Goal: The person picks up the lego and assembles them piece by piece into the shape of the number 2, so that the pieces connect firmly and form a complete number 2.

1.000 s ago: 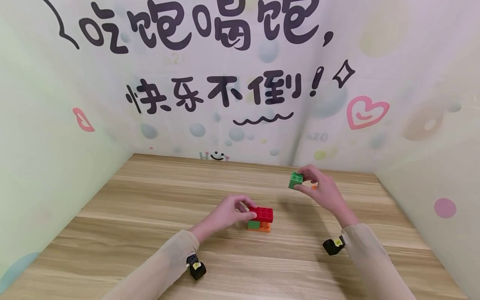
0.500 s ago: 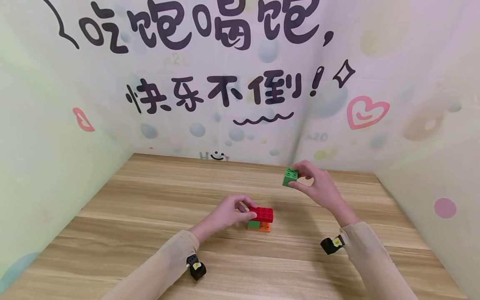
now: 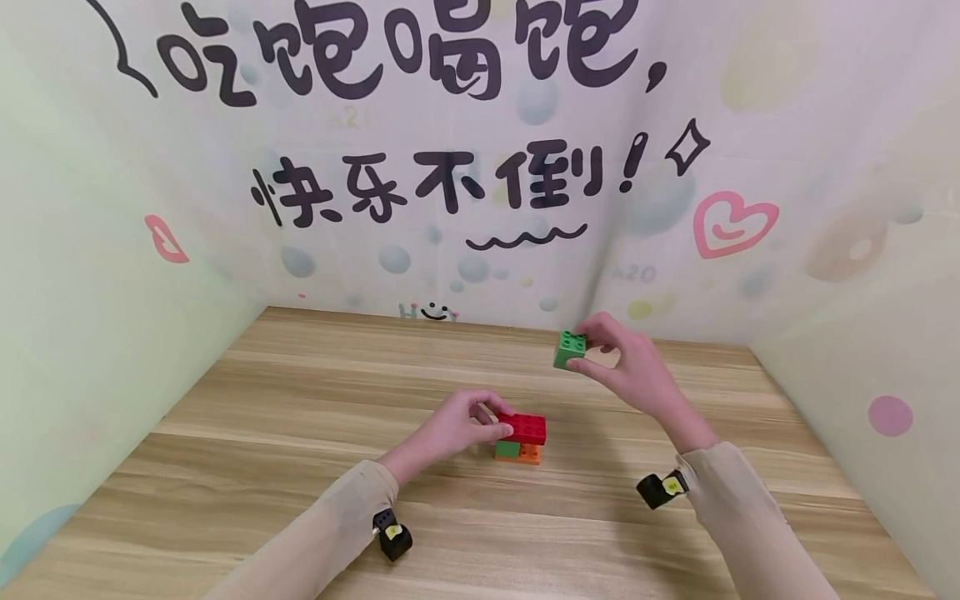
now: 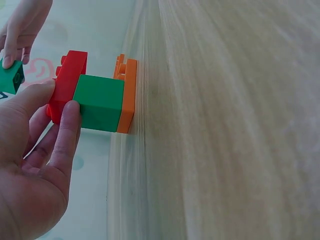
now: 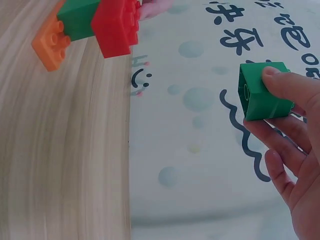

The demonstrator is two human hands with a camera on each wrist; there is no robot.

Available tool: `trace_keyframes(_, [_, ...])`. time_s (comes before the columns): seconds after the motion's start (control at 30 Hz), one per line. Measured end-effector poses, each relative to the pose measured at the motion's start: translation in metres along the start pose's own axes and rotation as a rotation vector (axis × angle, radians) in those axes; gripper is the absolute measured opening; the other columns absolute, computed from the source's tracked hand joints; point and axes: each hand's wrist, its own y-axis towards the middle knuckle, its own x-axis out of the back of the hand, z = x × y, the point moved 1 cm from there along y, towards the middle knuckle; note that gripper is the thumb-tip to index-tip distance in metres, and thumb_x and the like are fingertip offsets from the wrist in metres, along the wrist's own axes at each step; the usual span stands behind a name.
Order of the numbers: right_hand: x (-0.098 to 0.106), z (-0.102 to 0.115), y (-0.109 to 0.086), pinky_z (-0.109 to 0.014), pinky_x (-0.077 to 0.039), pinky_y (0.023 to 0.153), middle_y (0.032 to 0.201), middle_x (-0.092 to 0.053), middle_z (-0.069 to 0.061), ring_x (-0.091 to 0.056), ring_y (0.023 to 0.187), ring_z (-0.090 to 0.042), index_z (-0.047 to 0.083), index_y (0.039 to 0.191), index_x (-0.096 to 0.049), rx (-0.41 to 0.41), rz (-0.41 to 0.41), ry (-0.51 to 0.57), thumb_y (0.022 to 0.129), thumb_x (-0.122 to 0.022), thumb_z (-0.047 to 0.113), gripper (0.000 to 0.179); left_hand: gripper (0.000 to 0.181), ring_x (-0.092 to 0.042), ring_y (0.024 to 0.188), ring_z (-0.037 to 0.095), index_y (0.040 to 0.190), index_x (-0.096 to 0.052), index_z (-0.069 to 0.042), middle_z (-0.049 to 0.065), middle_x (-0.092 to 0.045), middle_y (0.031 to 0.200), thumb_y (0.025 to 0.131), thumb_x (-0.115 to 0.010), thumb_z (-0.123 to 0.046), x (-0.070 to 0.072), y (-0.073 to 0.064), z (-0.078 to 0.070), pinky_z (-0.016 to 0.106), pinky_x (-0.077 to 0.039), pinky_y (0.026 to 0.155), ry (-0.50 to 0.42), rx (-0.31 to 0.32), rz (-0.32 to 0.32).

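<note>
A small toy-brick stack stands on the wooden table in the head view. Its base is an orange brick (image 4: 129,95), thinner than the others, with studs bare at one end. On the other end sits a green brick (image 4: 100,103), topped by a red brick (image 3: 528,428) that overhangs the bare studs. My left hand (image 3: 456,427) pinches the red brick between thumb and fingers. Up and to the right, my right hand (image 3: 628,371) holds a second green brick (image 5: 262,92) in the air, pinched by thumb and fingers, its hollow underside partly showing in the right wrist view.
The wooden tabletop (image 3: 300,392) runs back to a printed white backdrop (image 3: 450,275), with pale side walls left and right. A black wrist camera (image 3: 393,537) hangs at the left cuff, another black camera (image 3: 656,492) at the right.
My right hand has moved left and slightly up with the green brick. A small orange piece glimpsed behind that hand is now hidden. My left hand and the stack have stayed still.
</note>
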Motion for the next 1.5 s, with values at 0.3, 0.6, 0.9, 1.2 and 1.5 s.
trace_keyframes(0.3, [0.000, 0.011, 0.001, -0.025, -0.047, 0.073, 0.093, -0.067, 0.011, -0.062, 0.085, -0.004, 0.023, 0.108, -0.056, 0.029, 0.020, 0.018, 0.078, -0.076, 0.032, 0.038, 0.020, -0.062, 0.071, 0.011, 0.099, -0.068, -0.017, 0.003, -0.068, 0.088, 0.080, -0.074, -0.018, 0.000, -0.001, -0.001, 0.027, -0.051, 0.059, -0.010, 0.003, 0.004])
trace_keyframes(0.6, [-0.004, 0.016, -0.001, -0.026, -0.047, 0.073, 0.095, -0.068, 0.008, -0.063, 0.085, -0.009, 0.018, 0.110, -0.056, 0.052, 0.029, 0.030, 0.078, -0.076, 0.030, 0.040, 0.020, -0.062, 0.073, 0.013, 0.099, -0.068, -0.019, 0.002, -0.068, 0.090, 0.080, -0.074, -0.021, 0.000, 0.000, 0.000, 0.027, -0.051, 0.061, -0.007, 0.003, 0.006])
trace_keyframes(0.9, [-0.007, 0.021, -0.004, -0.026, -0.048, 0.073, 0.094, -0.068, 0.008, -0.063, 0.085, -0.009, 0.019, 0.110, -0.055, 0.059, 0.028, 0.046, 0.077, -0.076, 0.031, 0.040, 0.020, -0.062, 0.073, 0.014, 0.099, -0.068, -0.019, 0.003, -0.068, 0.090, 0.080, -0.074, -0.021, 0.000, 0.000, 0.001, 0.027, -0.051, 0.061, -0.009, 0.003, 0.006])
trace_keyframes(1.2, [-0.012, 0.021, -0.007, -0.025, -0.049, 0.074, 0.095, -0.068, 0.008, -0.063, 0.086, -0.007, 0.018, 0.110, -0.055, 0.073, 0.032, 0.056, 0.077, -0.076, 0.028, 0.041, 0.020, -0.063, 0.072, 0.013, 0.099, -0.068, -0.017, 0.003, -0.068, 0.090, 0.080, -0.074, -0.021, 0.000, 0.000, 0.001, 0.030, -0.053, 0.061, -0.012, -0.013, 0.005])
trace_keyframes(1.5, [-0.015, 0.018, -0.009, -0.025, -0.049, 0.074, 0.095, -0.068, 0.008, -0.063, 0.085, -0.008, 0.018, 0.109, -0.055, 0.088, 0.032, 0.065, 0.078, -0.076, 0.028, 0.039, 0.020, -0.063, 0.072, 0.012, 0.099, -0.068, -0.018, 0.003, -0.068, 0.090, 0.080, -0.074, -0.019, 0.000, 0.000, 0.001, 0.029, -0.053, 0.061, -0.016, -0.014, 0.006])
